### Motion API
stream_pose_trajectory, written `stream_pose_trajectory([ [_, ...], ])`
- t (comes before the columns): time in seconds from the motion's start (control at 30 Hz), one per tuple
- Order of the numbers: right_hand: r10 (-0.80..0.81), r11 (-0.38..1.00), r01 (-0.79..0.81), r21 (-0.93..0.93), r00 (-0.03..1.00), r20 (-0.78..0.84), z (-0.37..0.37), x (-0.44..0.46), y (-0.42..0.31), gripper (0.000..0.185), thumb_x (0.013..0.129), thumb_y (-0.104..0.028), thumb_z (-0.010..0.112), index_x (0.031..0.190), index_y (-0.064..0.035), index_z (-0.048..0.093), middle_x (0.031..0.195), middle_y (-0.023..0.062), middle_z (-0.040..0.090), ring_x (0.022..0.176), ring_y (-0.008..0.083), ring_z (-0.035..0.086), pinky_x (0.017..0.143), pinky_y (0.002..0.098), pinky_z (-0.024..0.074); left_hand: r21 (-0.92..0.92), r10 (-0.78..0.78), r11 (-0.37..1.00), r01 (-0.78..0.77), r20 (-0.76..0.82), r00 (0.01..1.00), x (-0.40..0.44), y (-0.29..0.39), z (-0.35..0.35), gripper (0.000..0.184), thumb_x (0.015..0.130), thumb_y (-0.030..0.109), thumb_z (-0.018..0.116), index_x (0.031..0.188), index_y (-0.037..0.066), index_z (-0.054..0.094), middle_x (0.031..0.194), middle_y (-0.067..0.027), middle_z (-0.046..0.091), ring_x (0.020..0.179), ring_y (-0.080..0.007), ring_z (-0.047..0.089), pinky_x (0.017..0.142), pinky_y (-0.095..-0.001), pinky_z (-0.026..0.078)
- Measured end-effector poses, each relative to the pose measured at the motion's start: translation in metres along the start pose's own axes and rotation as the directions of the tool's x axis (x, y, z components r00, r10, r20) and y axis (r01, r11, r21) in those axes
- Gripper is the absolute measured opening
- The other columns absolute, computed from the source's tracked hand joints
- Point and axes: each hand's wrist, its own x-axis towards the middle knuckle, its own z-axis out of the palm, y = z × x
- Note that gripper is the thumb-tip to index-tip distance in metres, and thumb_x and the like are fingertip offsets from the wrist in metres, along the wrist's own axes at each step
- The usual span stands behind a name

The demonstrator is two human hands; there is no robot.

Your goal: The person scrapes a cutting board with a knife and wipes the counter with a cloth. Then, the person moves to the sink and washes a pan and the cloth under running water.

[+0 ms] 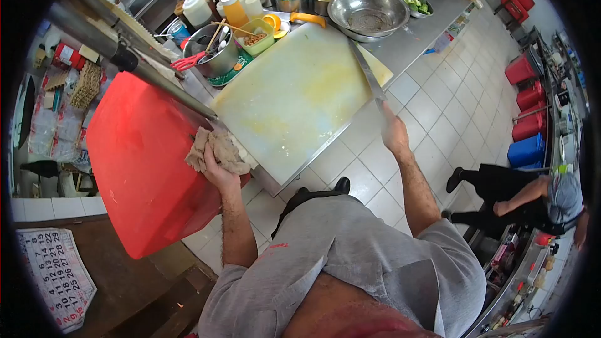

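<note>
Hands apart, the left hand (221,178) clutches a cloth (230,151) by the cutting board's (282,106) left edge; the right hand (395,134) grips a knife (367,70) over its right side — seemingly a wiping step — and wiping calls for a steady blade.

beige cloth (226,148), silvery knife (365,69), whitish cutting board (275,106) (yellowish in patches), plain red container (147,163), grey shirt (375,247).

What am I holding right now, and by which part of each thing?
Your right hand holds the knife at its handle end; your left hand holds a crumpled cloth by its near side.
</note>
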Motion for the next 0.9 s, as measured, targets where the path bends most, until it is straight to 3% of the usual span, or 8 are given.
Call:
stream_pose_trajectory([
  [0.1, -0.135, 0.990, 0.133, 0.038, 0.989, 0.055, -0.020, -0.038, 0.003, 0.043, 0.085, -0.021, 0.054, 0.127, -0.0200, 0.045, 0.081, 0.0191, 0.056, 0.076, 0.0357, 0.057, 0.067, 0.0426, 0.0473, -0.031, -0.030, 0.999, 0.027, -0.097, 0.995, -0.024, -0.014, 0.009, 0.039, 0.086, 0.016, 0.051, 0.122, 0.000, 0.044, 0.120, -0.0082, 0.048, 0.109, -0.0207, 0.049, 0.089, -0.0327, 0.043],
  [0.2, -0.334, 0.931, 0.289, 0.225, 0.921, 0.202, 0.021, -0.081, -0.049, 0.043, 0.085, -0.018, 0.054, 0.126, -0.0270, 0.045, 0.084, 0.0154, 0.054, 0.072, 0.0335, 0.057, 0.065, 0.0414, 0.0482, -0.017, 0.006, 1.000, -0.007, -0.058, 0.998, -0.001, 0.000, 0.011, 0.038, 0.086, 0.017, 0.051, 0.120, 0.000, 0.045, 0.117, -0.0081, 0.050, 0.107, -0.0205, 0.050, 0.089, -0.0324, 0.043],
  [0.3, -0.427, 0.887, 0.461, 0.024, 0.800, 0.423, 0.034, -0.095, -0.088, 0.043, 0.088, -0.031, 0.049, 0.130, -0.0309, 0.038, 0.089, 0.0153, 0.054, 0.068, 0.0349, 0.058, 0.060, 0.0441, 0.0499, -0.020, -0.009, 1.000, 0.009, -0.022, 1.000, 0.000, -0.001, 0.019, 0.038, 0.086, 0.016, 0.052, 0.120, 0.000, 0.046, 0.117, -0.0082, 0.050, 0.107, -0.0205, 0.050, 0.089, -0.0324, 0.043],
  [0.47, -0.214, 0.970, 0.231, -0.072, 0.958, 0.191, 0.050, -0.036, -0.021, 0.045, 0.088, -0.027, 0.049, 0.131, -0.0315, 0.037, 0.087, 0.0171, 0.055, 0.073, 0.0347, 0.058, 0.065, 0.0445, 0.0490, 0.029, 0.006, 1.000, -0.005, -0.014, 1.000, -0.013, 0.014, 0.027, 0.037, 0.087, 0.017, 0.050, 0.119, 0.000, 0.045, 0.118, -0.0084, 0.050, 0.107, -0.0205, 0.050, 0.090, -0.0325, 0.043],
  [0.6, -0.152, 0.986, 0.155, -0.057, 0.987, 0.050, 0.005, -0.005, -0.011, 0.046, 0.087, -0.025, 0.050, 0.131, -0.0280, 0.037, 0.087, 0.0178, 0.056, 0.076, 0.0358, 0.058, 0.068, 0.0451, 0.0486, 0.121, 0.085, 0.989, -0.082, -0.026, 0.996, -0.007, 0.010, -0.006, 0.037, 0.087, 0.018, 0.049, 0.119, 0.001, 0.045, 0.118, -0.0084, 0.049, 0.108, -0.0199, 0.049, 0.091, -0.0321, 0.042],
  [0.7, -0.258, 0.963, 0.264, -0.048, 0.961, 0.098, 0.027, -0.010, -0.044, 0.045, 0.087, -0.027, 0.048, 0.131, -0.0255, 0.038, 0.088, 0.0198, 0.056, 0.080, 0.0370, 0.059, 0.070, 0.0458, 0.0486, 0.012, 0.019, 1.000, -0.018, -0.058, 0.998, -0.004, 0.006, -0.009, 0.036, 0.086, 0.017, 0.050, 0.118, 0.001, 0.046, 0.119, -0.0085, 0.048, 0.109, -0.0195, 0.048, 0.091, -0.0319, 0.042],
  [0.8, -0.176, 0.975, 0.196, -0.103, 0.968, 0.176, 0.042, 0.003, -0.098, 0.045, 0.088, -0.029, 0.046, 0.131, -0.0252, 0.038, 0.092, 0.0223, 0.056, 0.084, 0.0381, 0.059, 0.073, 0.0462, 0.0481, 0.037, 0.008, 0.999, -0.007, -0.033, 0.999, -0.009, 0.000, 0.011, 0.036, 0.087, 0.019, 0.049, 0.118, 0.001, 0.047, 0.117, -0.0077, 0.050, 0.107, -0.0196, 0.051, 0.089, -0.0323, 0.043],
  [0.9, -0.039, 0.999, 0.037, 0.014, 0.989, 0.140, 0.074, 0.014, -0.088, 0.046, 0.088, -0.031, 0.044, 0.132, -0.0260, 0.035, 0.095, 0.0238, 0.055, 0.085, 0.0391, 0.058, 0.076, 0.0466, 0.0472, 0.086, 0.038, 0.995, -0.043, 0.063, 0.997, -0.009, -0.001, 0.015, 0.037, 0.087, 0.021, 0.049, 0.119, 0.001, 0.046, 0.117, -0.0064, 0.050, 0.106, -0.0190, 0.052, 0.088, -0.0326, 0.045],
])
